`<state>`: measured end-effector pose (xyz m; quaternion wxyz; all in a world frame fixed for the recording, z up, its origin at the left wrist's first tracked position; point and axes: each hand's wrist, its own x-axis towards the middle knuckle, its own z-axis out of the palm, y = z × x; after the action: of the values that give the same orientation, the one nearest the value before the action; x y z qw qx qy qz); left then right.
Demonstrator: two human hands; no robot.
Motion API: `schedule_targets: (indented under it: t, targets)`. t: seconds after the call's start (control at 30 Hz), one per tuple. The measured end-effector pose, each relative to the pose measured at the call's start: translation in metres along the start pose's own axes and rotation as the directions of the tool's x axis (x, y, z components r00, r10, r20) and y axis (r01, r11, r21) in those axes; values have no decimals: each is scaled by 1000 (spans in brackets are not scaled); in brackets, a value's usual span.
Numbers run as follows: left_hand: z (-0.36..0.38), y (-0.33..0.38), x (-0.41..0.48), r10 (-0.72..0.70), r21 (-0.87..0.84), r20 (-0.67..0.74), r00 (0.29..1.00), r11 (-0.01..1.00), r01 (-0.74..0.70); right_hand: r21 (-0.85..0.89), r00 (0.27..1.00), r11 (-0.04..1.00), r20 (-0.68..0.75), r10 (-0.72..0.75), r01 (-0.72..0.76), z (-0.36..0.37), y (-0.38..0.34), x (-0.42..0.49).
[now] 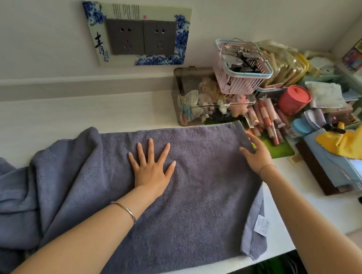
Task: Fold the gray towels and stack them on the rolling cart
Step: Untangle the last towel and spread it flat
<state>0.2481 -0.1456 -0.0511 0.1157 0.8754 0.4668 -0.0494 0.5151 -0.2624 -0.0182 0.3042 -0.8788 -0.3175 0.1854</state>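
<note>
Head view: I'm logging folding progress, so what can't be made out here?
Rolling cart: nowhere in the head view.
Gray terry towel: bunched left part runs off the left and bottom edges; one towel or several, unclear.
Right hand: at the towel's far corner; its own fingers hide whether it pinches the hem.
White care label: print too small.

A double wall socket [139, 35] was framed by a blue floral panel. On the white countertop [44, 109], a pink basket [237, 80] holding eyeglasses [242, 51] was set atop a clear box [192, 106] of small toys. A coral lidded jar [294, 99], cosmetic tubes [266, 119] on a green mat [283, 150], and a yellow cloth [344, 143] were placed farther to the right.
</note>
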Motion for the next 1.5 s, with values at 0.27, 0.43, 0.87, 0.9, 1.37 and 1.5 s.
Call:
schedule_targets:
  t: [0.27, 0.43, 0.87, 0.9, 1.37, 1.5]
  targets:
    - [7, 44, -32, 343, -24, -79, 936, 938, -346, 23, 975, 976, -49, 216, -215, -14, 25, -89]
    - [27, 67, -46, 393, 16, -12, 919, 919, -393, -104, 961, 959, 54, 271, -264, -25, 39, -118]
    - [27, 73, -47, 332, 48, -10, 943, 942, -331, 220, 869, 845, 34, 493, -488, -57, 59, -146]
    - [27, 73, -46, 330, 49, -10, 944, 943, -329, 275, 870, 830, 52, 491, -485, -59, 58, -146]
    - [31, 75, -47, 330, 11, -61, 942, 944, -330, 517, 913, 779, 15, 407, -356, -68, 57, -146]
    - [29, 78, -45, 297, 54, -22, 955, 954, -296, 341, 890, 839, -10, 455, -425, -53, 74, -142]
